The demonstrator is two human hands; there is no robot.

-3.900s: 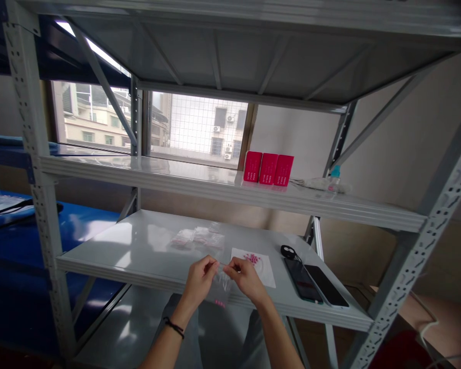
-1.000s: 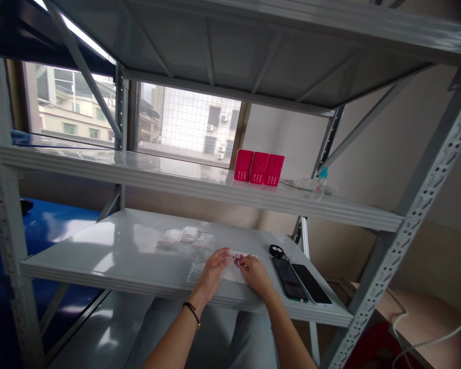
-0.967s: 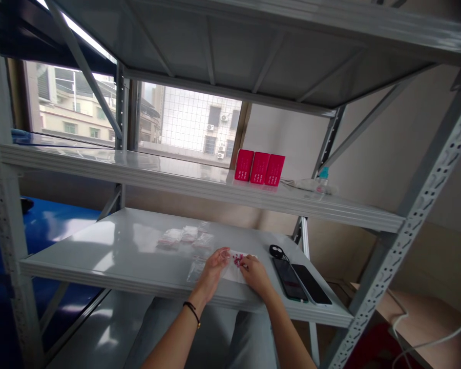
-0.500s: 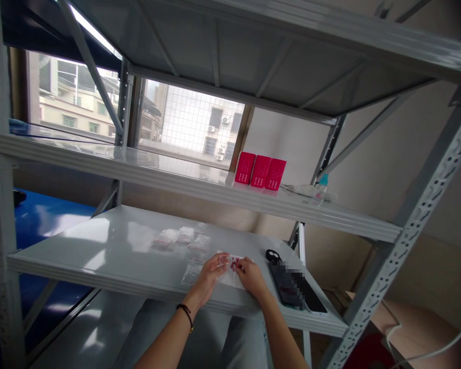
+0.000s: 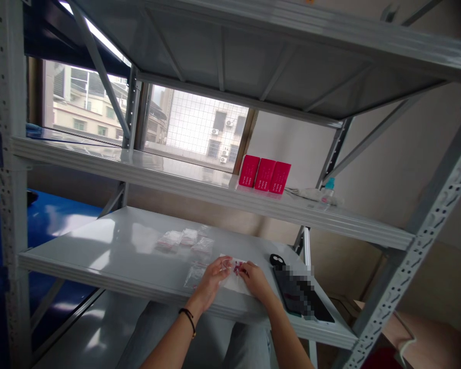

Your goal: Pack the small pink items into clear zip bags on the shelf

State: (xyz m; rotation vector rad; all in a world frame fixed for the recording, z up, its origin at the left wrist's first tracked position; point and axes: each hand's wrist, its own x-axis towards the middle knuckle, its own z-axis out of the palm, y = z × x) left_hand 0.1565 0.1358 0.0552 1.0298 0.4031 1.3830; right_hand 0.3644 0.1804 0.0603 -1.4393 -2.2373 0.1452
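Observation:
Over a white sheet [image 5: 233,283] on the lower shelf, my two hands work close together. Small dark red pieces [image 5: 237,266] lie on the sheet between them. My left hand [image 5: 214,275] is at the sheet's left side, its thumb and fingers pinched round something thin and pale that is too small to name. From the right, my right hand [image 5: 254,279] curls its fingertips together at the red pieces; what they grip is hidden. A clear plastic bag [image 5: 194,274] lies flat just left of my left hand.
Several small clear bags [image 5: 171,239] lie farther back on the lower shelf [image 5: 115,246]. To the right are a black round item [image 5: 277,260] and a dark flat device [image 5: 320,306], partly blurred out. Red boxes [image 5: 265,174] and a blue-capped bottle [image 5: 328,190] stand on the shelf above.
The whole view has shifted a little, so things sit slightly farther right. Both hands stay at the sheet with only small finger movements.

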